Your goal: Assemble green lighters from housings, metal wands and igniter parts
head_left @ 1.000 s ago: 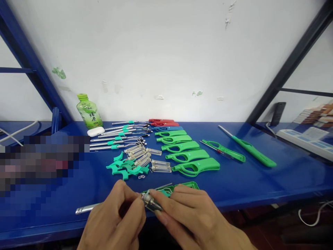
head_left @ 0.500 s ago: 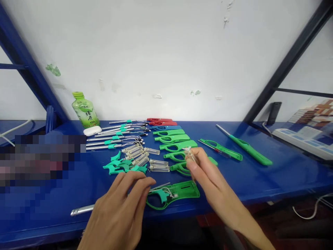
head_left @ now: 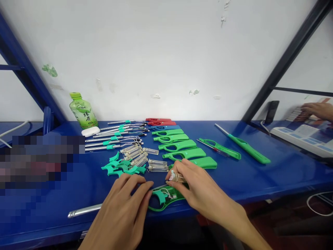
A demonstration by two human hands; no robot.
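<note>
My right hand (head_left: pixel 192 184) pinches a clear lighter fuel tank (head_left: pixel 178 176) with a pale valve end, just above a green lighter half-shell (head_left: pixel 161 209). Inside that shell sit a teal trigger (head_left: pixel 161 197) and white wires. My left hand (head_left: pixel 125 205) is closed around the shell's left end, where a metal nozzle tube (head_left: pixel 84 210) sticks out to the left; the fingertips partly hide it. Beyond my hands are several more clear fuel tanks (head_left: pixel 158 168) and a pile of teal triggers (head_left: pixel 122 166).
Green lighter shells (head_left: pixel 182 144) stand in a column, with red ones (head_left: pixel 162 123) behind. Nozzle tubes with wires (head_left: pixel 114 138) lie at left, near a tea bottle (head_left: pixel 83 113) and white case (head_left: pixel 90 131). An assembled green lighter (head_left: pixel 249 149) lies right. Another person's hand (head_left: pixel 319 110) shows far right.
My right hand has come down and left with the fuel tank, from above the shell to close over it. My left hand stays about where it was. Another person's hand has appeared at far right.
</note>
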